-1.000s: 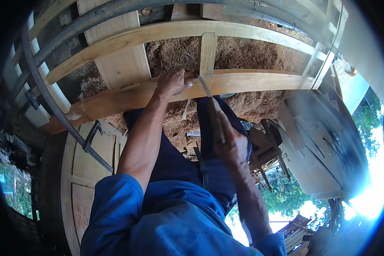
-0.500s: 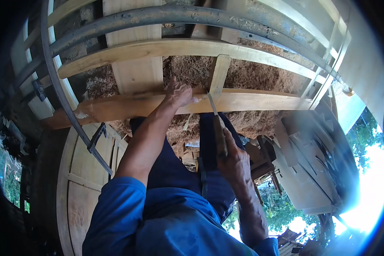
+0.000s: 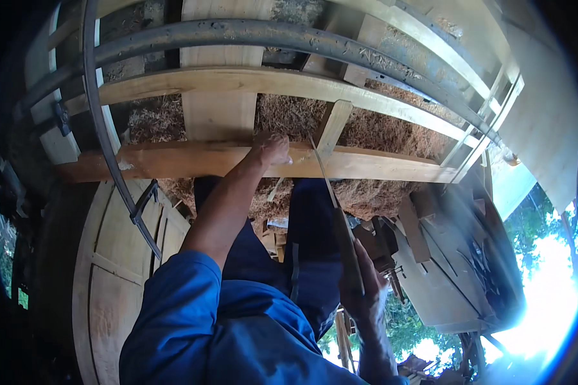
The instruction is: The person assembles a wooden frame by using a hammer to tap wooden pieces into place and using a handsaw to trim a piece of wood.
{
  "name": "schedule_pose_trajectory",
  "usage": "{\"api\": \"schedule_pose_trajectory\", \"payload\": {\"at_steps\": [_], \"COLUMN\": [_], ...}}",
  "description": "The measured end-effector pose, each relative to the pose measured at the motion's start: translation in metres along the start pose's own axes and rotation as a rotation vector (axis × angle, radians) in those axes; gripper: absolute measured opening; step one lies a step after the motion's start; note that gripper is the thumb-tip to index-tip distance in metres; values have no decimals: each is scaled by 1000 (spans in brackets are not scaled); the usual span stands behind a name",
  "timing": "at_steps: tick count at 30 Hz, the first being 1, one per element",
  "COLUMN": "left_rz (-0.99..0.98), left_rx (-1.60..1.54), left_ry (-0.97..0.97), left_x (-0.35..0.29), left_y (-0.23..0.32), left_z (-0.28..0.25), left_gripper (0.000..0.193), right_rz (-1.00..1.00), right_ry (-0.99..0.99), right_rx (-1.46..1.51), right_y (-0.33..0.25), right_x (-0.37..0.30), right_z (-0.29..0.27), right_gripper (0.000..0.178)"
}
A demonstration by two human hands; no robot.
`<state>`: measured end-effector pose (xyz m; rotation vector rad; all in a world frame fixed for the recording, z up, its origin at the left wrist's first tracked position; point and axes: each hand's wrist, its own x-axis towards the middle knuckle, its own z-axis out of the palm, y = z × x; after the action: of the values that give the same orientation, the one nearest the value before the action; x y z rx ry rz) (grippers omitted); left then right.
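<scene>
A long reddish-brown wooden beam (image 3: 205,160) runs across in front of me, joined to a lattice of paler pieces. My left hand (image 3: 274,149) is closed over its top edge, left of a short slanted crosspiece (image 3: 334,127). In my right hand (image 3: 367,282), low and to the right, is what looks like a hand saw (image 3: 349,247) with a long wooden handle. Its thin blade, seen nearly edge-on, slants up across the beam's face just left of the crosspiece. The blade's teeth are too fine to make out.
A grey metal pipe (image 3: 250,32) and a dark bar clamp (image 3: 91,83) cross the frame. Sawdust and shavings (image 3: 385,122) cover the ground. A panelled wooden door (image 3: 119,263) stands at left; stacked boards (image 3: 424,276) lean at right. A wide pale board (image 3: 218,106) lies beyond the beam.
My right hand has drawn the saw back toward me, so more blade shows below the beam. My left hand stays on the beam. The view has shifted slightly.
</scene>
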<state>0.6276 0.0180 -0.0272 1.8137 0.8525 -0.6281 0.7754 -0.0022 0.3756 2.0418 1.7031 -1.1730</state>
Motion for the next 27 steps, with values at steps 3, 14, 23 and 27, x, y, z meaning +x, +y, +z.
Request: {"api": "schedule_pose_trajectory", "payload": {"at_steps": [3,14,23,27], "left_rz": [-1,-53,-115,-140], "left_rx": [-68,-541,-901,-560], "left_ry": [-170,114,-31,94], "left_x": [-21,28,61,49], "left_y": [12,41,39,56], "left_z": [-12,-2,2,8], "left_gripper": [57,71,54,51], "right_rz": [-64,103,711,819], "right_ry": [4,139,537,508], "right_rx": [-43,140,503,736], "right_y": [23,59,126,144], "right_x": [8,-78,-139,-150], "right_z": [45,38,98,138], "right_gripper": [47,44,47,51]}}
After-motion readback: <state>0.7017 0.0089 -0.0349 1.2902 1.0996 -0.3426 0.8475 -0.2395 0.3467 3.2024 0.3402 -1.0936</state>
